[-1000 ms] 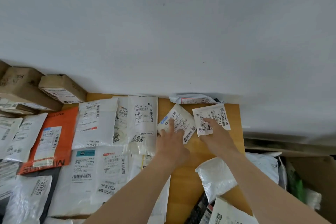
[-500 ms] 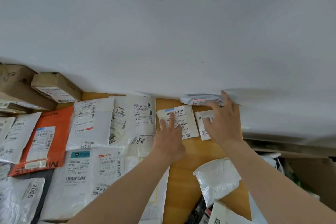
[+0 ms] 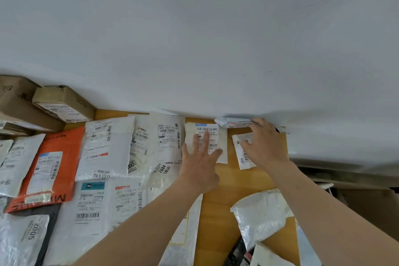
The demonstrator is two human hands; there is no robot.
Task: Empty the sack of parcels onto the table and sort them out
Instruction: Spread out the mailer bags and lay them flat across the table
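A: What sort of place is this, a home or an office?
B: Neither, I'd say. It looks like a parcel sorting room, a courier depot or a pick-up point. The wooden worktop is spread with white mailer bags, laid flat side by side in rows.
A: Could that be one household's post?
B: Too many for that. Each bag carries a printed shipping label with barcodes, and some bear big numbers, 2005 and 2604. There's an orange mailer among them, and cardboard boxes are stacked at the far left.
A: And the room itself?
B: A plain white wall rises right behind the worktop
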